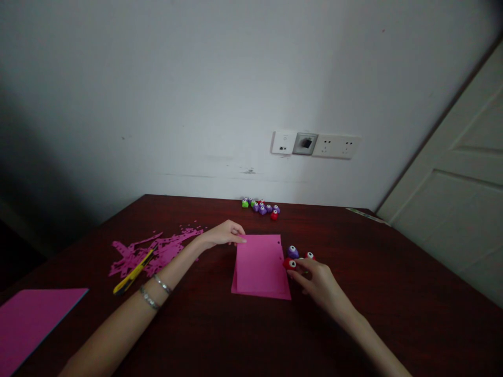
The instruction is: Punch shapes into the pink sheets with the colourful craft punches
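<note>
A pink sheet of paper [259,267] lies flat in the middle of the dark wooden table [393,293]. My left hand [223,233] rests on the sheet's far left corner, fingers curled and pressing it down. My right hand [316,280] is at the sheet's right edge, fingers pinched round a small red punch [290,263] set against the paper. A purple punch [293,252] and another red punch [310,255] sit just beyond that hand.
Several small coloured punches [261,206] are grouped at the table's far edge by the wall. Pink paper scraps [157,250] and a yellow utility knife [133,272] lie to the left. Another pink sheet [27,319] is at the near left corner. A door [459,209] stands at right.
</note>
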`<state>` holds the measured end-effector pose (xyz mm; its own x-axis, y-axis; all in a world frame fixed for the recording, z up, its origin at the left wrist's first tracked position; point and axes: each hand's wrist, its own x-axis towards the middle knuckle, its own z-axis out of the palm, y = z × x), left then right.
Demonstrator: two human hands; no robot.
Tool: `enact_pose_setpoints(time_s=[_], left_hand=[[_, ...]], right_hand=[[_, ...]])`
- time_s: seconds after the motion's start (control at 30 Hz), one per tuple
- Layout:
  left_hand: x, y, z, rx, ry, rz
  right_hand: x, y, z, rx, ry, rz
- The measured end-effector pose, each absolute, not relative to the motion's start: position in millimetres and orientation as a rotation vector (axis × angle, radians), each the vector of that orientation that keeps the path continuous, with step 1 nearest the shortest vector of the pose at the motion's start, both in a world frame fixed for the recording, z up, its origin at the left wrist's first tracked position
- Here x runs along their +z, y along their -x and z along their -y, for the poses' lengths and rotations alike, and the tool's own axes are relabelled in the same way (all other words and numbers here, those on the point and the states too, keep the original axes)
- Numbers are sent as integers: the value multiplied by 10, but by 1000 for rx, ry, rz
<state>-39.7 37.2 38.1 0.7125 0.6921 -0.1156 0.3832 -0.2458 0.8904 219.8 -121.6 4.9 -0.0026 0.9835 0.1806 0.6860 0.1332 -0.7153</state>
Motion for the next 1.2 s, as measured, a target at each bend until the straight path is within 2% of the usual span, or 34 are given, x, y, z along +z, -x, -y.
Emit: enact_pose_setpoints(time_s=[0.6, 1.2], left_hand=[[330, 366, -361, 386, -1817, -821], [237, 374, -382, 396, -1744, -814]], right_hand=[[53, -2195, 1206, 437, 1577, 1912], [87, -2185, 1248, 483, 1486, 2041]])
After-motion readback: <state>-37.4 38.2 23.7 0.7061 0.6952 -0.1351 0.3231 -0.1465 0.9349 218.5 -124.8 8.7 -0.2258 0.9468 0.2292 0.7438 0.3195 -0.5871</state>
